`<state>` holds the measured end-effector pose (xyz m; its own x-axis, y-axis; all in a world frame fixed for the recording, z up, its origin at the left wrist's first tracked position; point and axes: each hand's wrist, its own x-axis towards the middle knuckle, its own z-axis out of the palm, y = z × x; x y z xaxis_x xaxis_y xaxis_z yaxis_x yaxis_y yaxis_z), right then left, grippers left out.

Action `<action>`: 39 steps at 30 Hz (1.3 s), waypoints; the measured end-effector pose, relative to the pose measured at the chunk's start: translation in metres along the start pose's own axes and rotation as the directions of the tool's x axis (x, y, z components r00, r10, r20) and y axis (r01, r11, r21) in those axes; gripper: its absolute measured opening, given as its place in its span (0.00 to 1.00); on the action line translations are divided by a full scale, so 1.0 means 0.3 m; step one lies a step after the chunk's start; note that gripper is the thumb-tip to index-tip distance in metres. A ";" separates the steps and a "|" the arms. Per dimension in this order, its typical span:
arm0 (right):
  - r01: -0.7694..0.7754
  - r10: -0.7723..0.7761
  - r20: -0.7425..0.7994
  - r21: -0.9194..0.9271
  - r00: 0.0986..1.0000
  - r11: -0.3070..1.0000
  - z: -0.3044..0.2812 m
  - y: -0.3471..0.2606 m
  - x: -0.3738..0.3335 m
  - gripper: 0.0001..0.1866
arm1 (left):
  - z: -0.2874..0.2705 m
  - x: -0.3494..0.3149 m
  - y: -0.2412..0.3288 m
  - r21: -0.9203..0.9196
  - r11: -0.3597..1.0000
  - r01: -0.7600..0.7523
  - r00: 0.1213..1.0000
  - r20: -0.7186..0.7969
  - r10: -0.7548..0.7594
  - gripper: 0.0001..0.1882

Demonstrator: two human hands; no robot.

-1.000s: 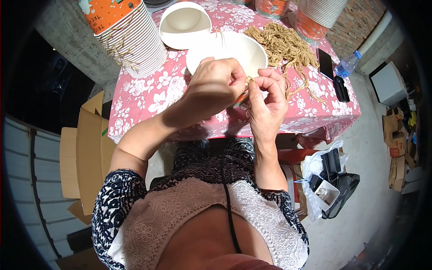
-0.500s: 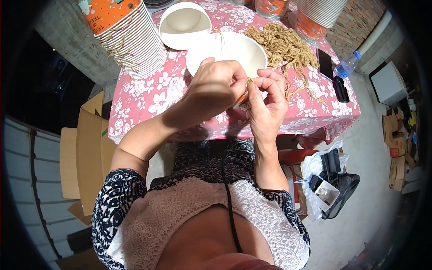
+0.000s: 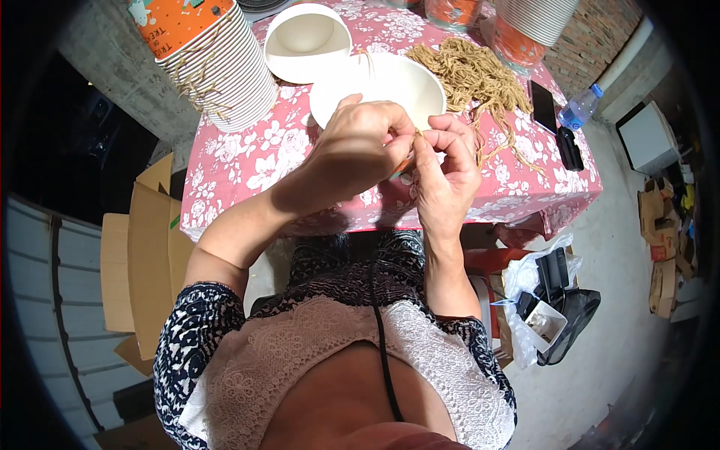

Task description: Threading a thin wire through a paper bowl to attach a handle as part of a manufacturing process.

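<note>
Close together at the near rim of a white-lined paper bucket [image 3: 416, 86], both my hands are pinched around a short bit of tan cord [image 3: 418, 133]. My left hand [image 3: 361, 136] has its fingers curled and thumb and forefinger closed on the cord. My right hand [image 3: 448, 161] grips the cord between thumb and forefinger, its other fingers bent. A sliver of the bucket's orange outside shows beneath the hands. Thin cord strands cross the bucket's far rim. The fingers partly hide the cord, so its exact shape cannot be told.
A tall stack of orange-printed buckets [image 3: 221, 79] with cord handles stands at left. Beyond sits another white bucket [image 3: 308, 43]. A tan cord heap [image 3: 472, 75], phone [image 3: 541, 106], black case [image 3: 568, 148] and water bottle [image 3: 580, 107] lie rightward on the flowered tablecloth [image 3: 262, 161].
My fingers have shifted slightly at the cord, and less of it shows between them. Both hands otherwise keep their place at the bucket's rim.
</note>
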<state>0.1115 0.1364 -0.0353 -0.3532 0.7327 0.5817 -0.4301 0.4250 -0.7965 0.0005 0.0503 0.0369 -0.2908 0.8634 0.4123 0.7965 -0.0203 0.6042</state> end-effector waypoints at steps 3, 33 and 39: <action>0.039 -0.039 0.001 0.003 0.999 0.999 -0.005 0.019 0.001 0.04 | -0.006 0.006 0.007 0.002 1.000 0.002 1.000 0.021 -0.002 0.07; 0.268 -0.289 -0.020 -0.319 0.957 0.909 0.008 -0.024 -0.011 0.11 | -0.044 0.016 -0.013 -0.375 0.873 0.313 0.932 0.300 -0.205 0.05; 0.307 -0.338 0.002 -0.418 0.941 0.855 0.005 -0.023 -0.014 0.09 | -0.053 0.017 0.007 -0.352 0.863 0.362 0.911 0.330 -0.248 0.05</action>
<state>0.1145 0.1297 -0.0320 -0.1886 0.5454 0.8167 -0.1290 0.8106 -0.5711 -0.0078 0.0466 0.0511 -0.2873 0.9578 0.0006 0.3959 0.1182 0.9107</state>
